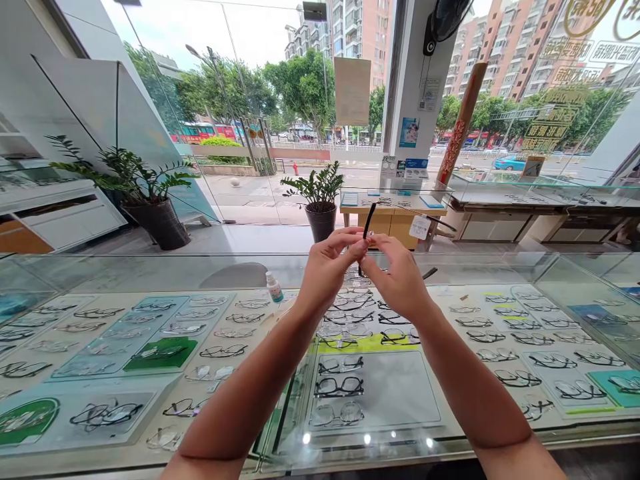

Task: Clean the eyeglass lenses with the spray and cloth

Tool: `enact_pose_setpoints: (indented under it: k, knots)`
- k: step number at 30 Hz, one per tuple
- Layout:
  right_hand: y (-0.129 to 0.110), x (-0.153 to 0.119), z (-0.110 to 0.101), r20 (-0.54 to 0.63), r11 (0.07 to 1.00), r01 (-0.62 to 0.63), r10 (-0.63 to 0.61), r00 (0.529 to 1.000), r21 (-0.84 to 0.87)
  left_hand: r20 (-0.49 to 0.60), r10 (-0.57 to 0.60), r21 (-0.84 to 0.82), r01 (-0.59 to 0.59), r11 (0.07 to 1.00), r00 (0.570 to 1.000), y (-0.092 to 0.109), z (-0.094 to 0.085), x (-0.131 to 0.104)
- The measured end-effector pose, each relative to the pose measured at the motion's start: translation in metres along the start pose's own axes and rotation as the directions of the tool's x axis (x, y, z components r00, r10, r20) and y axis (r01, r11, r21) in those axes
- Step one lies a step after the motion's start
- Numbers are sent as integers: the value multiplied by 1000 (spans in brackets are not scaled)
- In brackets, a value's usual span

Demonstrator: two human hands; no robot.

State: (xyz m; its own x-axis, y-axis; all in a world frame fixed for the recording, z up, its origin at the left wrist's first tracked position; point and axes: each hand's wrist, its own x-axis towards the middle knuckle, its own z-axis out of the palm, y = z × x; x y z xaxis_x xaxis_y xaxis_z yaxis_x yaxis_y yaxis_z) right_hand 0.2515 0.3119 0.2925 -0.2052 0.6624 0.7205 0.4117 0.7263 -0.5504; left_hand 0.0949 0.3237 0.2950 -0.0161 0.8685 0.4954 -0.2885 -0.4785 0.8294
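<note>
Apparently a pair of glasses (369,220), held up over the far part of the glass-topped bench (390,433): pinched at the fingertips of the left hand (325,270) and, by the look of it, of the right hand (397,277) too, with both drawn in close together. Likely to feel very light, stiff along the arms but springy at the hinges, and easy to bend out of true under a hard squeeze. Probably smooth and a little slippery against bare fingers; best treated as fragile around any lenses, and prone to smears and scratches there. Best taken near the hinges or at the bridge, with one side in each hand and only gentle pressure, rather than lifted by one thin arm alone. Dark, near black, and slender to look at, with one arm rising steeply above the fingertips and leaning slightly right at the top. Otherwise mostly hidden behind the fingers, so impossible to judge for lens shape or rim. Close by on the right, a white tag (420,227), impossible to tell as tied on or separate. Below, in rows, many display frames (340,386), with a small white bottle (274,287) off to the left.
</note>
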Motion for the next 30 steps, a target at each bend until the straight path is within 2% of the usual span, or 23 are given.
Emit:
enact_pose_setpoints:
  k: [4, 7, 12, 14, 17, 21, 23, 25, 27, 30]
  knots:
    - [-2, 1, -6, -27, 1000, -4, 5, 1000, 20, 22, 66, 128, -68, 989, 998, 4, -4, -1]
    - [-4, 2, -13, -8, 999, -17, 17, 1000, 44, -59, 151, 210, -136, 968, 987, 15, -13, 1]
    - [0, 3, -25, -28, 999, -14, 15, 999, 36, -222, 255, 214, -208, 955, 941, 45, -46, 10]
    - [3, 5, -27, -35, 1000, -17, 18, 999, 27, -289, 282, 246, -214, 945, 915, 46, -66, 16]
    - [5, 7, -29, -42, 1000, -19, 20, 999, 17, -389, 348, 412, -177, 894, 853, 24, -103, 24]
    - [1, 6, -33, -41, 1000, -5, 5, 999, -15, -465, 302, 678, 116, 726, 832, -34, -162, 15]
    - [0, 5, -34, -34, 1000, -3, 3, 999, -24, -525, 187, 712, 309, 630, 830, -62, -188, 3]
    - [-1, 5, -35, -25, 1000, -3, 3, 1000, -25, -597, -25, 663, 511, 547, 802, -84, -207, -11]
    - [0, 4, -35, -22, 1000, 1, -2, 1000, -27, -605, -140, 628, 578, 522, 784, -99, -220, -20]
    - [2, 5, -34, -24, 1000, 6, -7, 1000, -28, -574, -210, 622, 588, 517, 791, -109, -227, -26]
